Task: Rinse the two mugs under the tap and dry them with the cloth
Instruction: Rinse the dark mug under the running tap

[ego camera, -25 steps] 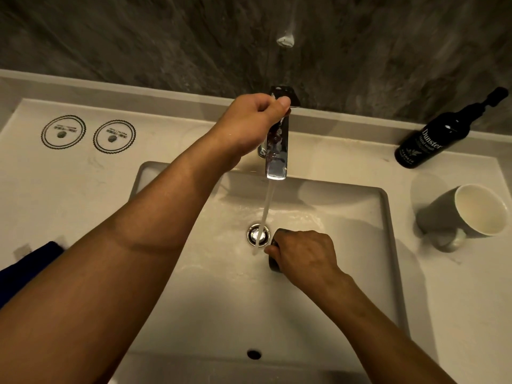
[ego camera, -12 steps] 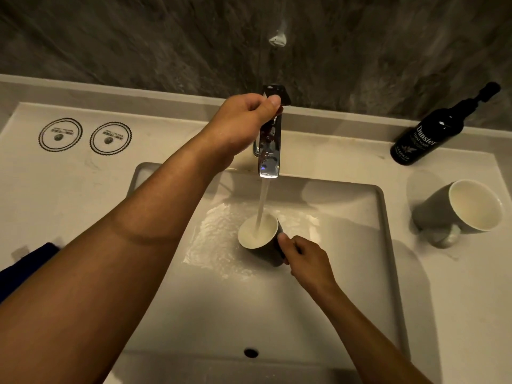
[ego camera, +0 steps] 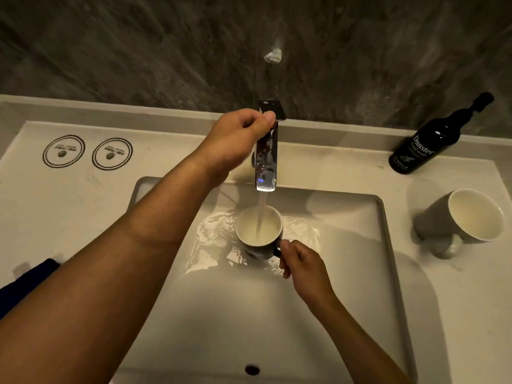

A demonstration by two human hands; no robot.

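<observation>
Fingers (ego camera: 256,120) of the left hand (ego camera: 235,139) curled over the lever of the chrome tap (ego camera: 267,159), thumb tip pressed on the lever's top.

Far left, at the frame edge: a dark blue cloth (ego camera: 27,281) lying on the pale counter (ego camera: 69,206), partly hidden behind the left forearm. Behind it, toward the back ledge: two round printed coasters (ego camera: 63,151) side by side, flat on the counter, just apart.

Centre: water running from the spout straight into a mug (ego camera: 259,231), dark outside and cream inside, upright in the basin (ego camera: 360,273) directly below the tap. Wet sheen spread over the basin floor around the mug's base. Overflow hole visible in the near wall of the basin.

Just right of the mug: right hand (ego camera: 304,268) with thumb and fingers closed in a pinch on the mug's handle, wrist angled back toward the near right corner.

Right of the basin: second mug (ego camera: 465,217), grey outside and cream inside, standing on the counter well apart from the first. Behind it, near the ledge: a dark pump bottle (ego camera: 426,145) labelled "Dunster Hand wash".
</observation>
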